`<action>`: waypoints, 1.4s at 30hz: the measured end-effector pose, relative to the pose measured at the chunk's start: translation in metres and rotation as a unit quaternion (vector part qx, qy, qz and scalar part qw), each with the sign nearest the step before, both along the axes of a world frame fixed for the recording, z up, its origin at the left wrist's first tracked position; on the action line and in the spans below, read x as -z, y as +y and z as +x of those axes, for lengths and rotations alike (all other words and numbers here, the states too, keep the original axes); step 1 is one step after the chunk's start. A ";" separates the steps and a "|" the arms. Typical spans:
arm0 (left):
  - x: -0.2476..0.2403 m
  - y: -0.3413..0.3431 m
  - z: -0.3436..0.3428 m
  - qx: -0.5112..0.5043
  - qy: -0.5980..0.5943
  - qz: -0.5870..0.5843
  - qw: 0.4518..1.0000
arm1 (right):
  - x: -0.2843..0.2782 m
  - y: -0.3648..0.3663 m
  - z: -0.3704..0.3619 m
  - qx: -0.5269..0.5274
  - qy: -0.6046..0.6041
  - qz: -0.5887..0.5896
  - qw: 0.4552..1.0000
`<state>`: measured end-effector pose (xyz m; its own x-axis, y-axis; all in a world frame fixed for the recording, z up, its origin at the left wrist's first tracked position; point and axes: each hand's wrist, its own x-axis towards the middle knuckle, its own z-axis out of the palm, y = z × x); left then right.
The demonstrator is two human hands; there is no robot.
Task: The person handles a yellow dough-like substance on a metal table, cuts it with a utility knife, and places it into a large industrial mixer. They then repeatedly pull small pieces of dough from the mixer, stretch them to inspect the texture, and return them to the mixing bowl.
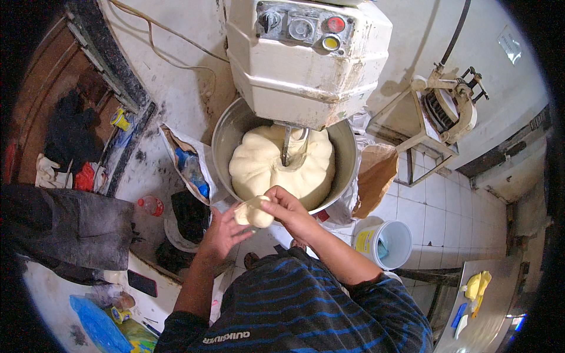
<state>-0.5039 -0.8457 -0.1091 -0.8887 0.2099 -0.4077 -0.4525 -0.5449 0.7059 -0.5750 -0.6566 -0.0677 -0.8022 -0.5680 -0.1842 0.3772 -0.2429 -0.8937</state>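
A small lump of pale dough (pixel 256 214) hangs in front of me, just over the near rim of a mixer bowl. My right hand (pixel 285 207) pinches it from the right between thumb and fingers. On its other side my left hand (pixel 221 234) has its fingers spread, the tips at the lump's left edge. Behind the hands, the metal bowl (pixel 347 162) holds a big mass of dough (pixel 247 162) with folds running to its middle. A metal mixing hook (pixel 286 146) reaches down into that mass from the cream-coloured mixer head (pixel 306 82).
Left of the bowl stands an opened sack (pixel 187 162); a brown paper sack (pixel 374 176) leans at its right. A white bucket (pixel 393 246) sits on the tiles. A hand-lever press on a stand (pixel 444 112) is far right; a metal table (pixel 482 317) is near right.
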 end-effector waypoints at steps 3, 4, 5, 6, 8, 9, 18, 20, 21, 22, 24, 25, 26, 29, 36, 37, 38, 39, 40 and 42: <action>-0.002 0.023 0.002 0.044 -0.029 0.068 0.996 | 0.009 -0.006 0.005 -0.004 0.046 -0.001 0.999; -0.010 0.032 0.004 0.053 -0.026 0.065 0.996 | 0.012 -0.007 0.008 -0.010 0.066 -0.001 0.998; -0.014 0.034 0.005 0.054 -0.030 0.084 0.995 | 0.010 -0.008 0.011 -0.012 0.050 -0.015 0.999; -0.011 0.034 0.006 0.056 -0.024 0.109 0.992 | 0.007 -0.008 0.013 0.004 0.037 -0.024 0.999; 0.000 0.032 0.009 0.059 -0.010 0.157 0.986 | 0.003 -0.009 0.015 0.037 0.010 -0.043 0.998; 0.001 0.033 0.011 0.048 -0.002 0.136 0.990 | 0.008 -0.009 0.014 0.042 0.028 -0.052 0.997; -0.033 0.034 -0.002 -0.226 0.134 -0.055 0.963 | 0.039 0.003 0.005 0.023 0.054 0.011 0.998; -0.041 0.033 0.002 -0.257 0.118 -0.075 0.956 | 0.016 0.009 0.004 -0.028 -0.047 0.023 0.998; -0.043 0.029 0.003 -0.263 0.112 -0.073 0.955 | 0.013 0.013 -0.001 -0.043 -0.122 0.004 0.992; -0.045 0.026 0.003 -0.269 0.106 -0.070 0.955 | 0.019 0.014 -0.003 -0.033 -0.111 0.017 0.993; -0.049 0.023 0.004 -0.172 0.145 -0.158 0.961 | 0.033 0.013 -0.009 -0.014 -0.090 0.046 0.995; -0.047 0.023 0.006 -0.111 0.180 -0.239 0.948 | 0.033 0.008 -0.005 -0.002 -0.051 0.063 0.997; -0.046 0.023 0.007 -0.049 0.213 -0.317 0.923 | 0.031 0.000 -0.001 0.029 0.001 0.041 0.999; -0.032 0.040 0.010 -0.008 0.214 -0.385 0.898 | 0.015 -0.021 0.013 0.127 0.186 0.035 0.974; -0.043 0.020 0.000 -0.125 0.169 -0.452 0.867 | 0.006 -0.012 0.015 0.013 0.205 0.105 0.973; -0.044 0.015 0.000 -0.121 0.172 -0.442 0.872 | 0.008 -0.010 0.015 -0.017 0.236 0.128 0.963; -0.048 0.012 -0.001 -0.116 0.176 -0.431 0.877 | 0.011 -0.007 0.014 -0.046 0.266 0.151 0.951; -0.052 0.009 -0.001 -0.111 0.181 -0.421 0.882 | 0.014 -0.005 0.012 -0.075 0.295 0.173 0.937; -0.049 0.005 -0.001 -0.093 0.185 -0.380 0.901 | 0.015 -0.004 0.012 -0.103 0.324 0.194 0.920; -0.039 0.000 -0.001 -0.056 0.193 -0.297 0.934 | 0.011 -0.004 0.014 -0.086 0.201 0.121 0.968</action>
<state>-0.5052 -0.8454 -0.0706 -0.9962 -0.0550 -0.0674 -0.0655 -0.0348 0.9972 -0.5609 -0.6607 -0.0790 -0.7336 -0.6793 -0.0210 0.0030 0.0276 -0.9996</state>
